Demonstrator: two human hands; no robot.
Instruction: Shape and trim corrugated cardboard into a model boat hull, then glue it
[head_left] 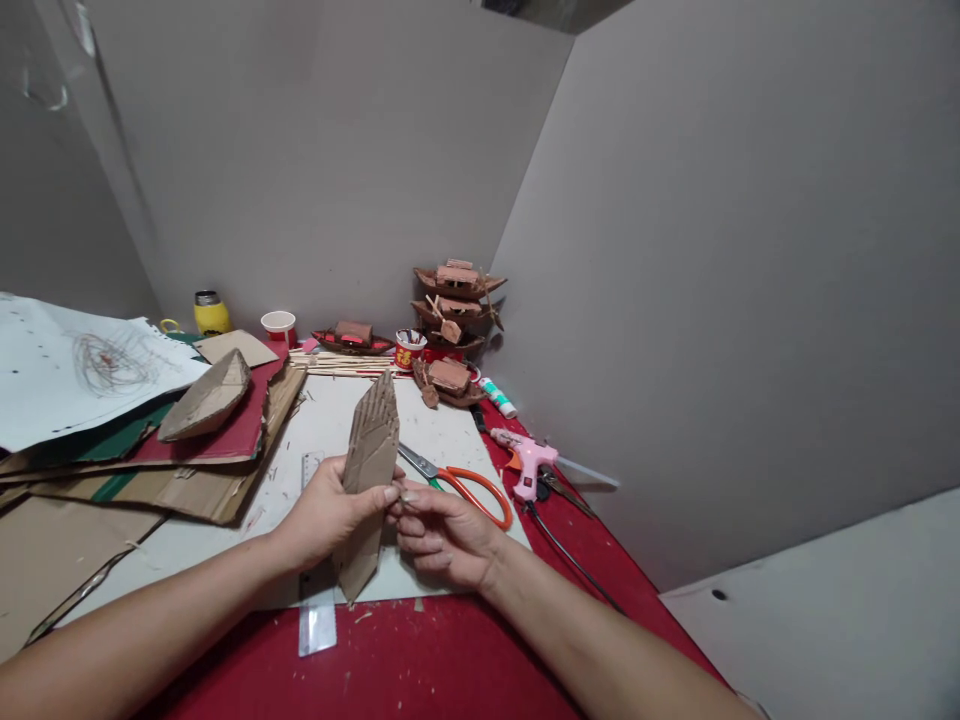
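Upright over the white work sheet, a long piece of corrugated cardboard (373,430) with pointed ends is gripped by my left hand (330,508), its thumb across the front. My right hand (446,535) pinches at the cardboard's right edge, thumb and fingertips pressed together; whether a small scrap sits between them is hard to make out. Just behind my right hand lie scissors with orange handles (480,492), their blades partly hidden by the cardboard. A clear ruler (318,615) lies under my left wrist, partly covered.
Left, stacked cardboard sheets (217,500) carry a folded cardboard boat hull (210,398). Finished model boats (457,310) are piled at the back. A pink glue gun (531,462) with its cord rests by the right wall, near a glue stick tube (498,397). Thin wooden sticks (341,363) lie behind.
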